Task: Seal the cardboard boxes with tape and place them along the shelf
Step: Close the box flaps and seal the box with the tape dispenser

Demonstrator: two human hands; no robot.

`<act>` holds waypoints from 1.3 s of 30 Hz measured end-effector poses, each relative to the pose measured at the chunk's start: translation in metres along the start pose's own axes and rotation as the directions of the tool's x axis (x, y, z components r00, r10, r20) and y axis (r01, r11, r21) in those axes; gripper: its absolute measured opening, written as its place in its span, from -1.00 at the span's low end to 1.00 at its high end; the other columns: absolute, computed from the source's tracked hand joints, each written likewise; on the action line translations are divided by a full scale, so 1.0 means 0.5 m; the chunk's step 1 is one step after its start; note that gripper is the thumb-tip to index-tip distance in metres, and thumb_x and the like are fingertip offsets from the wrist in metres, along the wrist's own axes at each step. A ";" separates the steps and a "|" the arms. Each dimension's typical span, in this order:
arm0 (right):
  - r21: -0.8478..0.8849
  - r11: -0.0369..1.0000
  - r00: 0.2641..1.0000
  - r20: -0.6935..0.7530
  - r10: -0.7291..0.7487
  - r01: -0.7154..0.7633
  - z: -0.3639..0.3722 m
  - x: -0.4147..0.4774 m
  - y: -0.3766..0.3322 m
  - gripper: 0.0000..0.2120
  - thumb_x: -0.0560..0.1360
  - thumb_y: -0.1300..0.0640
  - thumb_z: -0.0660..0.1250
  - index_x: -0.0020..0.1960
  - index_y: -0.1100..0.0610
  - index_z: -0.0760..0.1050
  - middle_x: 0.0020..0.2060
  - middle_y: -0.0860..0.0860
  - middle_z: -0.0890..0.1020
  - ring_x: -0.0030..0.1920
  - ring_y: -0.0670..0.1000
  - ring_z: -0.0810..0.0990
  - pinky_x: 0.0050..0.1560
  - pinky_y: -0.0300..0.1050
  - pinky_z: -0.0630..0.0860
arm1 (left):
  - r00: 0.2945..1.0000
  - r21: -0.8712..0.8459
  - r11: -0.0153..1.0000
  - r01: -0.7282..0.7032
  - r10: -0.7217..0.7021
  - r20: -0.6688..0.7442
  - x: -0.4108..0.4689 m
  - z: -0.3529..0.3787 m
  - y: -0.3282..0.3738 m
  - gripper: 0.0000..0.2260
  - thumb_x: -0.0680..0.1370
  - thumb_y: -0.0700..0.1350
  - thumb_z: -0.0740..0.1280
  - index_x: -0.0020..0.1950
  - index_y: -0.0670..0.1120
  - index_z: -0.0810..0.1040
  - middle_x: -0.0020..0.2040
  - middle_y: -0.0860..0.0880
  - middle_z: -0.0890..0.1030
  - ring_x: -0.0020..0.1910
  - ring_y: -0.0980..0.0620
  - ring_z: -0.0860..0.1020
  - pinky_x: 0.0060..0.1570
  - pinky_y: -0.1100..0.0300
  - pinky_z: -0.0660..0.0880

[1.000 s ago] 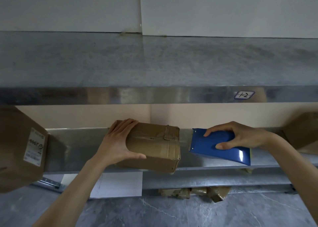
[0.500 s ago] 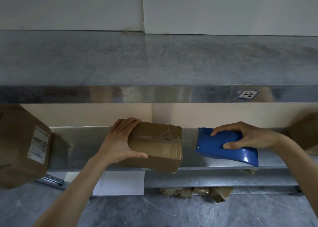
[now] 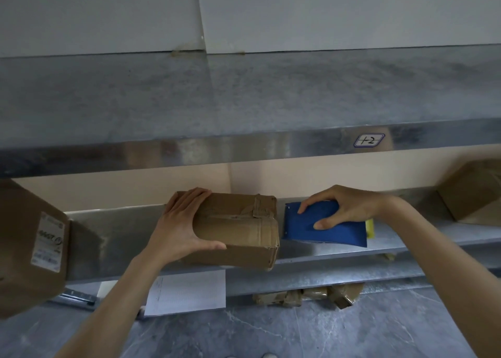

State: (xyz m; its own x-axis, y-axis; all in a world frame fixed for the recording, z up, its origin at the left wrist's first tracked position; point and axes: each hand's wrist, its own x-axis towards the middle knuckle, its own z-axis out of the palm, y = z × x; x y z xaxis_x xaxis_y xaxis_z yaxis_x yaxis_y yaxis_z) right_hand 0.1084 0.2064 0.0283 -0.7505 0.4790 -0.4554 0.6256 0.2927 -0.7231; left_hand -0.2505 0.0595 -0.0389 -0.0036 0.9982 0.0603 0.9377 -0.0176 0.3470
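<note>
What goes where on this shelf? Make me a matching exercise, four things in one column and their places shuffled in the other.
1. taped box
2. blue tape dispenser
3. labelled box
4. handwritten tag

A. on the front edge of the upper shelf
B. gripped by the left hand
C. far left of the view
D. held by the right hand

Pairs: 1-B, 2-D, 3-C, 4-A.

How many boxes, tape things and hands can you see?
Boxes: 3 (left box, middle box, right box)
Tape dispenser: 1
Hands: 2 (left hand, right hand)
Total: 6
Crumpled brown bits on the floor not counted.
</note>
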 end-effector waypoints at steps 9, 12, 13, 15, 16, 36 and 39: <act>-0.254 0.965 0.998 -0.024 0.062 -0.066 0.050 0.056 -0.037 -0.65 0.46 -0.09 0.46 0.23 -0.15 0.55 0.20 -0.12 0.57 0.14 -0.02 0.55 0.19 -0.04 0.52 | 1.000 0.001 1.000 -0.001 0.001 0.015 0.000 -0.001 0.000 0.12 0.12 0.67 0.23 0.56 0.13 0.16 0.56 0.11 0.22 0.52 0.06 0.20 0.53 0.07 -0.07; -0.248 0.965 0.991 -0.116 0.059 -0.087 0.074 0.064 -0.013 -0.62 0.47 -0.11 0.44 0.27 -0.14 0.52 0.21 -0.13 0.57 0.11 -0.03 0.53 0.08 -0.17 0.51 | 1.000 0.008 1.000 -0.006 0.006 0.001 0.001 0.001 -0.003 0.12 0.12 0.68 0.21 0.56 0.13 0.17 0.55 0.11 0.23 0.52 0.07 0.20 0.52 0.09 -0.09; -0.222 0.970 0.983 -0.175 0.060 -0.098 0.079 0.065 -0.002 -0.62 0.48 -0.11 0.43 0.27 -0.13 0.51 0.21 -0.12 0.58 0.09 -0.05 0.53 0.00 -0.24 0.47 | 1.000 0.015 1.000 -0.010 0.010 -0.007 0.001 0.002 -0.004 0.12 0.12 0.68 0.20 0.55 0.12 0.18 0.54 0.11 0.24 0.51 0.08 0.20 0.51 0.10 -0.08; -0.194 0.969 0.941 -0.327 0.082 -0.152 0.092 0.073 0.025 -0.64 0.51 -0.10 0.38 0.29 -0.14 0.47 0.20 -0.05 0.59 0.03 -0.02 0.52 -0.11 -0.20 0.43 | 1.000 0.014 1.000 -0.002 0.002 -0.029 0.000 0.005 -0.003 0.11 0.13 0.69 0.19 0.55 0.12 0.19 0.54 0.11 0.26 0.51 0.08 0.21 0.52 0.08 -0.06; -0.189 0.962 0.911 -0.399 0.108 -0.197 0.102 0.080 0.037 -0.64 0.53 -0.08 0.34 0.31 -0.16 0.42 0.19 -0.02 0.59 0.00 0.01 0.51 -0.13 -0.15 0.43 | 0.999 0.014 1.000 0.006 -0.005 -0.037 -0.001 0.005 -0.001 0.11 0.13 0.69 0.19 0.55 0.12 0.19 0.54 0.10 0.26 0.51 0.07 0.21 0.53 0.06 -0.04; -0.213 0.893 0.785 -0.583 0.210 -0.397 0.231 0.159 0.078 -0.27 0.63 0.04 0.21 0.56 -0.23 -0.22 -0.35 0.01 0.54 -0.43 0.00 0.51 -0.49 -0.18 0.36 | 0.999 -0.083 0.996 0.023 -0.019 0.047 -0.002 0.002 -0.013 0.11 0.20 0.61 0.16 0.62 0.09 0.00 0.62 0.14 -0.03 0.58 0.17 -0.07 0.56 0.01 -0.21; -0.182 0.904 0.778 -0.591 0.215 -0.387 0.232 0.154 0.088 -0.27 0.61 0.00 0.25 0.57 -0.22 -0.17 -0.42 -0.04 0.49 -0.46 -0.02 0.50 -0.54 -0.19 0.32 | 0.999 -0.108 0.994 0.028 -0.023 0.045 -0.005 0.000 -0.017 0.12 0.19 0.65 0.16 0.61 0.12 0.01 0.61 0.19 -0.04 0.56 0.23 -0.08 0.55 0.07 -0.21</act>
State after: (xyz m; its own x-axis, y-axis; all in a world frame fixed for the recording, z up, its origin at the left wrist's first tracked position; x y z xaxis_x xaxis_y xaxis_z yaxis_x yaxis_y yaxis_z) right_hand 0.0533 0.1602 -0.0989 -0.3237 0.9242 -0.2028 0.8949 0.2294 -0.3829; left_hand -0.2585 0.0573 -0.0419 -0.0094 0.9999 0.0097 0.8941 0.0041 0.4479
